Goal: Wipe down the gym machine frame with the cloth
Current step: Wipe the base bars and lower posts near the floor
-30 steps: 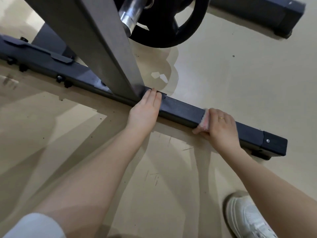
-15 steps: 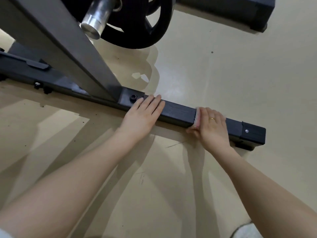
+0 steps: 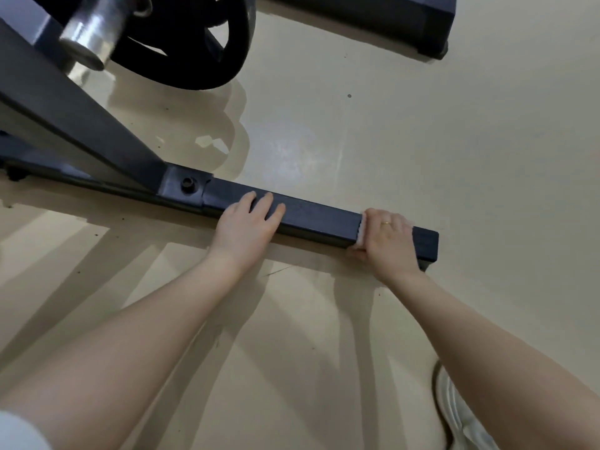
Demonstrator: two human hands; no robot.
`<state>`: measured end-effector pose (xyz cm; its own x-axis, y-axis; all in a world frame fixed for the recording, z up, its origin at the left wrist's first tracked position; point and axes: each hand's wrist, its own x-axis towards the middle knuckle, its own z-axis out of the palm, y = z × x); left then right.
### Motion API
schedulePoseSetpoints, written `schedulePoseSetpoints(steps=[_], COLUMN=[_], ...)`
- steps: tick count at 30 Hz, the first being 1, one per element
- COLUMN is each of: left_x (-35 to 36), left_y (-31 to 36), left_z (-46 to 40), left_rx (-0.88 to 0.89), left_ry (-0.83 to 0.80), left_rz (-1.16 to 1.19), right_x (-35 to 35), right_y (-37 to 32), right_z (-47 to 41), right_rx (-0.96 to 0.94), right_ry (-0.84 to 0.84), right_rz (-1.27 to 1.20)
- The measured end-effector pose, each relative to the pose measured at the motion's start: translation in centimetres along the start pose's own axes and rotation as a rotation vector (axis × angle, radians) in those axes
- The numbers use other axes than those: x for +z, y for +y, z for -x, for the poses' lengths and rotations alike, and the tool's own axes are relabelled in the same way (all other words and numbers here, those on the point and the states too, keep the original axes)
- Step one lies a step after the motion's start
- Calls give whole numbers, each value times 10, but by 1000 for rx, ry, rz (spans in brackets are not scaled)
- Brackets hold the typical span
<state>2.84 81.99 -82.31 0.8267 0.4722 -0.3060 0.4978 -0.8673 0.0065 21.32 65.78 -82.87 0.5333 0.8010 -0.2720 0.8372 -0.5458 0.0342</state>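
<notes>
The gym machine's dark square base bar (image 3: 318,220) lies on the floor, running from the left down to its right end. A grey upright beam (image 3: 78,125) rises from a bolted joint on it. My left hand (image 3: 248,224) rests flat on the bar, fingers spread, holding nothing. My right hand (image 3: 386,241) wraps over the bar close to its right end, pressing a pale pink cloth (image 3: 360,230) against it. Only the cloth's left edge shows beside my fingers.
A black weight plate (image 3: 207,53) on a chrome sleeve (image 3: 92,37) hangs above the floor at top left. Another dark frame bar (image 3: 406,17) lies at the top right. A white shoe (image 3: 461,414) stands at the bottom right on the beige floor.
My right hand with the cloth has slid right along the bar toward its end cap. My left hand has shifted right, away from the bolted joint.
</notes>
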Motion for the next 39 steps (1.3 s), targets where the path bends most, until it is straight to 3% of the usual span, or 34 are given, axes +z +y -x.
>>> schedulePoseSetpoints(steps=[3, 6, 10, 14, 19, 22, 25, 27, 29, 34, 37, 39], left_x=[7, 7, 9, 8, 8, -1, -3, -3, -3, -2, -4, -3], left_y=[2, 5, 9, 21, 35, 40, 43, 46, 54, 68, 56, 44], left_z=[3, 6, 7, 5, 8, 9, 5, 6, 8, 7, 14, 22], left_rx=[-51, -65, -90, -180, -251, -287, -322, -396, -514, -695, -674, -619], left_ry=[26, 29, 34, 81, 41, 59, 16, 47, 81, 144, 147, 101], left_rz=[30, 57, 23, 38, 36, 55, 90, 167, 298, 543, 623, 563], right_x=[8, 0, -8, -9, -16, -26, -33, -39, -43, -34, -38, -37], right_y=[-43, -31, 23, 3, -44, -16, 34, 45, 31, -35, -19, -2], right_z=[-12, -14, -4, -11, -35, -32, -26, -28, -35, -53, -63, -64], right_rx=[-120, -239, -153, -143, -415, -545, -642, -612, -607, -750, -863, -916], right_ry=[35, 39, -43, -134, -55, 20, -228, -351, -360, -144, -345, -390], right_rz=[-74, -42, 16, 103, -34, -56, 87, 23, -71, -61, -127, -145])
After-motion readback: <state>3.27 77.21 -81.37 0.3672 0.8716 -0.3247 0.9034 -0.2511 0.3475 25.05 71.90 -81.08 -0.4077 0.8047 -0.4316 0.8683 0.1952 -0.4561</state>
